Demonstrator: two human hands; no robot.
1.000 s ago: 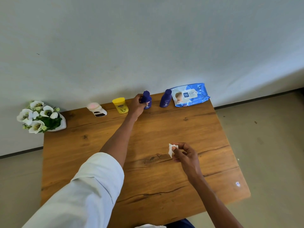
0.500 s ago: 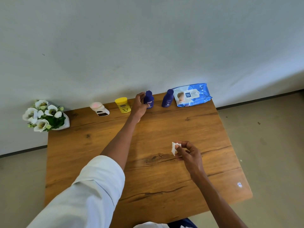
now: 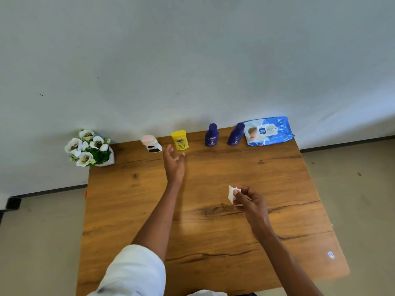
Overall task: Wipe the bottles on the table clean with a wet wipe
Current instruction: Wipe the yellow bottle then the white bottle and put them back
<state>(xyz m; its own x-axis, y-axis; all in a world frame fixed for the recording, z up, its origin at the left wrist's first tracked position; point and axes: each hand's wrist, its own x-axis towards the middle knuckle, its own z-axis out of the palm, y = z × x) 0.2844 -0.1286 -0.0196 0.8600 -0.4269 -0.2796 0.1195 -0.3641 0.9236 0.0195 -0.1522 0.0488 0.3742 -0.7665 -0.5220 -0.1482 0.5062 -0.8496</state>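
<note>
Since a second ago the left hand (image 3: 174, 162) has let go of the nearer blue bottle (image 3: 211, 135) and drawn back toward the yellow jar (image 3: 180, 140); it now hangs over the table (image 3: 149, 210) with fingers spread, holding nothing. That blue bottle stands upright at the far edge, apart from the hand, with a second blue bottle (image 3: 236, 134) beside it toward the far right corner.

Out over the middle of the table, the right hand (image 3: 250, 202) pinches a folded wet wipe (image 3: 231, 194) between thumb and fingertips.

All the bottles look small, light plastic and probably smooth, so a damp wipe may make them slippery; they should tip easily. A grip round the body, below the cap, would likely hold best while the wipe goes around. The wipe itself is soft and limp.

Also along the far edge, a white and pink bottle (image 3: 151, 143) stands left of the yellow jar. White flowers (image 3: 88, 148) overhang the far left corner, and a blue pack of wipes (image 3: 268, 131) lies at the far right corner, touching or nearly touching the second blue bottle. Nothing stands between the hands and the row.
</note>
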